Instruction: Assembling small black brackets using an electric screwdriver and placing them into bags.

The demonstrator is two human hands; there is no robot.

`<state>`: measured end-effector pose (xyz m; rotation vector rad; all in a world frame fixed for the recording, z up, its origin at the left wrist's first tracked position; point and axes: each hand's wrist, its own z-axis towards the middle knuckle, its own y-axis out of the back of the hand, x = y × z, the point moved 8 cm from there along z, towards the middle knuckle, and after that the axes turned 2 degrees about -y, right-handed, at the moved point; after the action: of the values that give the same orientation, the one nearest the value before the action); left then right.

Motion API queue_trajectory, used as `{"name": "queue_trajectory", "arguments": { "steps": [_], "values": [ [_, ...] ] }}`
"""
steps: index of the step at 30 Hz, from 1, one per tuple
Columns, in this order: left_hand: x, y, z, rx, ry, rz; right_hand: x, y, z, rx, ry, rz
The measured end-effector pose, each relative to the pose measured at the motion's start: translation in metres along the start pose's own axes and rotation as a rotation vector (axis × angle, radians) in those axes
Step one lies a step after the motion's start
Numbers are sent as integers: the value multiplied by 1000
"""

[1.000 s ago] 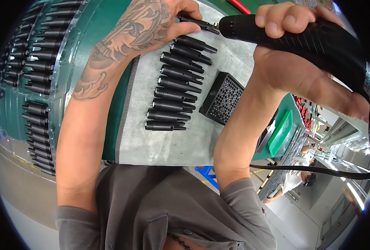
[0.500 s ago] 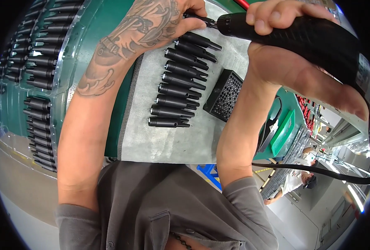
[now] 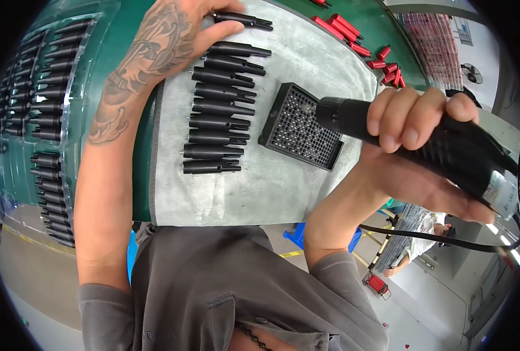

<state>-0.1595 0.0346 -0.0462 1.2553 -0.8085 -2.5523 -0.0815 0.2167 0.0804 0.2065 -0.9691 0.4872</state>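
My left hand (image 3: 200, 23) is closed on a slender black cylindrical part (image 3: 249, 21), whose forked end points right, at the far side of the grey mat (image 3: 283, 199). In my right hand (image 3: 409, 123) is a black corded electric screwdriver (image 3: 349, 119), its nose pointing left. The bit end is over a black screw tray (image 3: 270, 124), a block full of small holes, many with bright screw heads in them; whether the bit touches a screw I cannot tell. Between my forearms, several similar black parts (image 3: 222, 109) lie in a column, forked ends to the right.
Clear plastic trays (image 3: 68, 146) holding many black parts stand on the green table at left. Loose red cylinders (image 3: 345, 28) lie beyond the mat's far right. The screwdriver's cable (image 3: 429, 235) loops at the right. Another person (image 3: 421, 237) is in the background at right.
The screwdriver has moved off the black part in my left hand, down and toward me to the screw tray. My left hand still holds its part. The whole view has shifted.
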Motion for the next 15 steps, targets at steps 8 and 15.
{"name": "queue_trajectory", "arguments": {
  "steps": [8,15],
  "values": [
    [-11,-2,-5,133,30,-46,-9,-2,-8,32,-48,166],
    [-9,-4,-9,164,34,-65,-18,-3,-8,55,-17,210]
  ]
}}
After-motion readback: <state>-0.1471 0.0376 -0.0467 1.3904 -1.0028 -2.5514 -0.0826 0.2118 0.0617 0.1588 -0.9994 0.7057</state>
